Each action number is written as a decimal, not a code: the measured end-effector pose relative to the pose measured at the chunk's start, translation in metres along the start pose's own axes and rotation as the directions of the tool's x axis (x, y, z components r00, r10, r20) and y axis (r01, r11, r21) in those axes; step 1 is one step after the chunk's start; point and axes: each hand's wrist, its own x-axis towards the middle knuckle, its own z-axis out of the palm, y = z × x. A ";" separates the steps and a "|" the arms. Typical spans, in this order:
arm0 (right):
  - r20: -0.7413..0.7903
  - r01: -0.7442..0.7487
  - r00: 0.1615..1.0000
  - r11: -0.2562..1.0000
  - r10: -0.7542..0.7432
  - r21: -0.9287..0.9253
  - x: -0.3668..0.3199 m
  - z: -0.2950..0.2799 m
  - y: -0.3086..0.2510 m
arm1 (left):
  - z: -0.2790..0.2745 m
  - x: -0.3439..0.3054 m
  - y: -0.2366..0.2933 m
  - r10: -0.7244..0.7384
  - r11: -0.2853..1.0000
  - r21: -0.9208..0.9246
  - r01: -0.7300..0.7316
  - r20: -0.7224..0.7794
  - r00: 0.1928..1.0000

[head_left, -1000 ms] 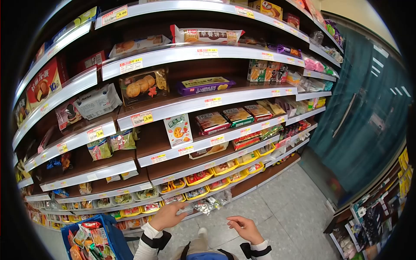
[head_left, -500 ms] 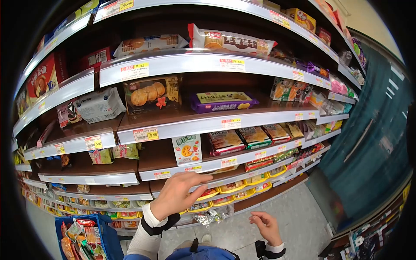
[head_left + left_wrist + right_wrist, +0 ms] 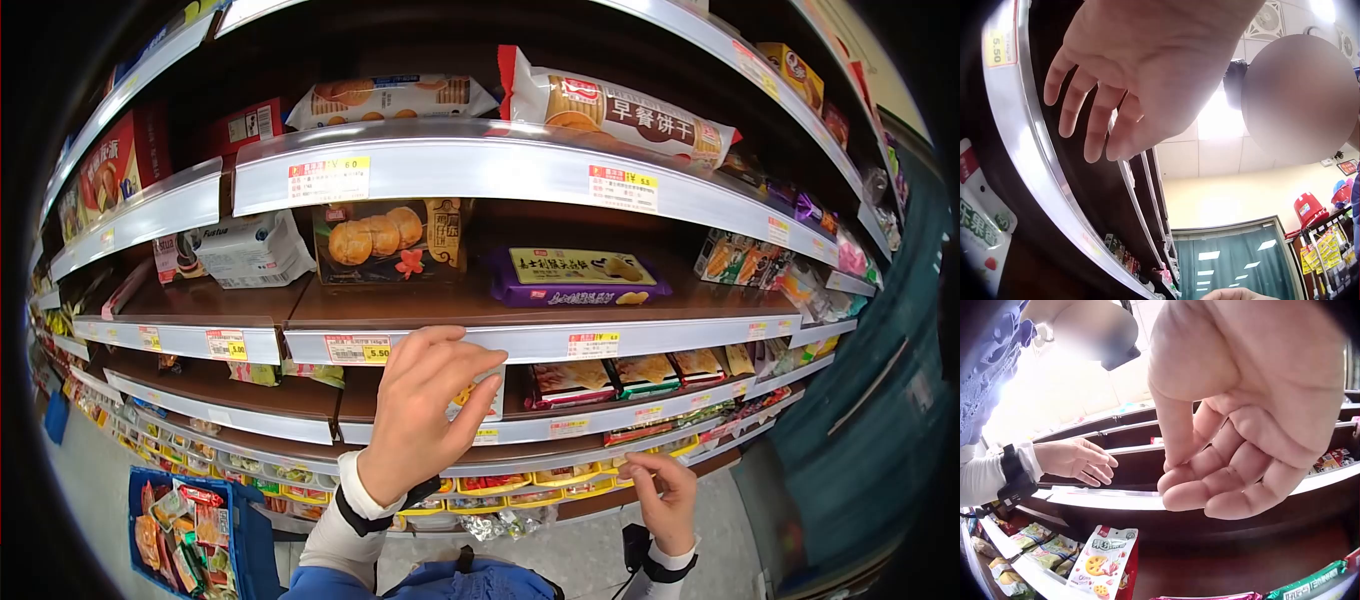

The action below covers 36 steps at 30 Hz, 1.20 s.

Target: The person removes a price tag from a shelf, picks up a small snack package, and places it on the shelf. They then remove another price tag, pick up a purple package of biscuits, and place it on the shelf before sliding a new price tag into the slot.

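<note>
My left hand (image 3: 425, 410) is raised before the shelf edge with the 5.50 tag, fingers relaxed and holding nothing. Behind it, partly covered in the head view, stands a white biscuit pouch (image 3: 1100, 562), plain in the right wrist view. On the shelf above lie a purple biscuit pack (image 3: 580, 278) and a dark box with round cookies (image 3: 388, 242). Lower and to the right, my right hand (image 3: 668, 500) hangs in the air with loosely bent fingers and nothing in them. In the left wrist view the left fingers (image 3: 1091, 119) point down, apart from the shelf.
A blue basket (image 3: 258, 545) full of snack packs stands on the floor at lower left. White and red biscuit packs (image 3: 620, 112) lie on the upper shelf. Yellow bins (image 3: 533, 497) line the low shelves. A teal curtain (image 3: 860, 420) hangs at the right.
My left hand has risen from beside the low bins to the middle shelf edge. The right hand has moved right and slightly up. The shelves appear closer.
</note>
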 end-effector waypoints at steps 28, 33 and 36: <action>-0.071 0.429 0.850 0.766 -0.521 -0.479 0.160 -0.048 0.012 | 0.054 0.044 0.012 -0.261 0.856 0.458 0.238 -0.014 0.965; -0.035 0.432 0.848 0.729 -0.529 -0.531 0.166 -0.044 0.014 | 0.056 0.046 0.013 -0.253 0.843 0.493 0.213 0.014 0.967; -0.016 0.435 0.850 0.717 -0.527 -0.544 0.168 -0.040 0.014 | 0.056 0.046 0.012 -0.259 0.839 0.500 0.213 0.023 0.966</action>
